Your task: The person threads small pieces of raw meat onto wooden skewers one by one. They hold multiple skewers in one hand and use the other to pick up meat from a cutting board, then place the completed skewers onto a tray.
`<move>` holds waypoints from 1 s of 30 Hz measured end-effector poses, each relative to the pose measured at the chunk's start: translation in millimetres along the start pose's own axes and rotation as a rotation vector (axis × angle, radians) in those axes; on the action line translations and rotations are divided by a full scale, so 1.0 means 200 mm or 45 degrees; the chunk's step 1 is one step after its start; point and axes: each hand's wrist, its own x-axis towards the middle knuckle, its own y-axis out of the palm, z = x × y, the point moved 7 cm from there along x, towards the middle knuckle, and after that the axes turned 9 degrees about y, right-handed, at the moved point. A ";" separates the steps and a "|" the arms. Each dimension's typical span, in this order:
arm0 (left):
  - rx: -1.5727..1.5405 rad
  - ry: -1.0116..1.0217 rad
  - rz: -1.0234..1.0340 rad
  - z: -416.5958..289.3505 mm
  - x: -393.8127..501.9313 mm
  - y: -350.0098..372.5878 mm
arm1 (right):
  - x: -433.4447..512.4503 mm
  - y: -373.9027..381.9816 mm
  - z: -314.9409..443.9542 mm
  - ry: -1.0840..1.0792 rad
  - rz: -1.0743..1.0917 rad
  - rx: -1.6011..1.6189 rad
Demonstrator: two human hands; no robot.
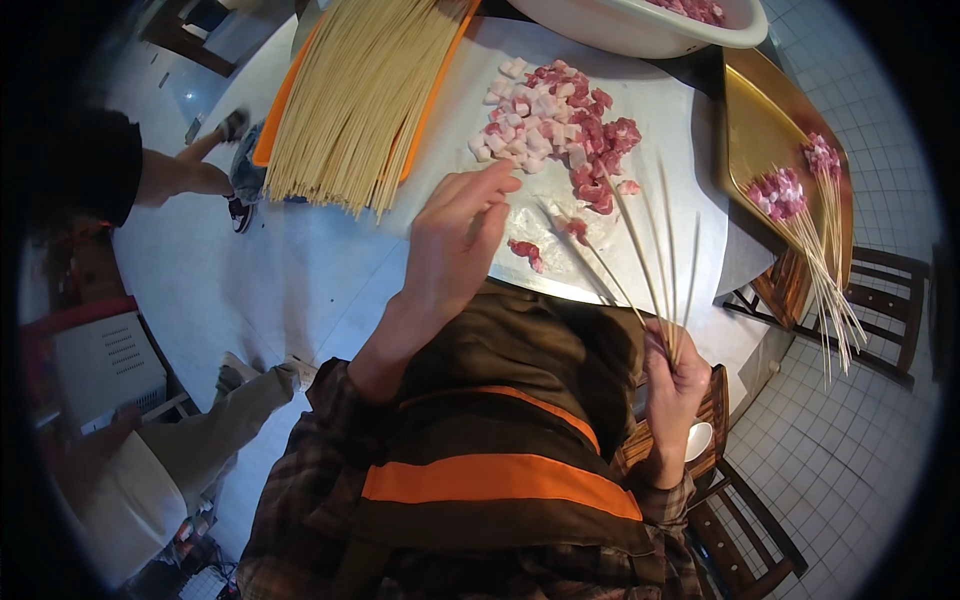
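Observation:
My left hand [459, 232] hovers at the near edge of a pile of diced meat, fingertips close to the pale fat cubes [529, 124]. Its fingers are bent, and I see nothing between them and the thumb. Darker red meat pieces [600, 142] make up the pile's right side. Several thin wooden skewers [664, 277] fan out from my right hand [675, 371], which grips their lower ends. One skewer, tilted left, carries a small piece of meat [576, 229] near its tip. A loose red meat strip [526, 253] lies on the pale work surface [457, 97].
Bare skewers [360, 105] lie thickly on an orange tray [276, 124] at the left. A white basin [637, 30] holding meat stands at the back. Loaded skewers [780, 195] overhang a gold-coloured tray [750, 112] at right. Wooden chairs [885, 300] stand beyond; other people's legs [187, 172] appear at left.

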 end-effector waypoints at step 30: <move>0.044 0.160 0.106 -0.06 0.05 0.22 | -0.05 -0.04 -0.04 0.048 0.031 -0.049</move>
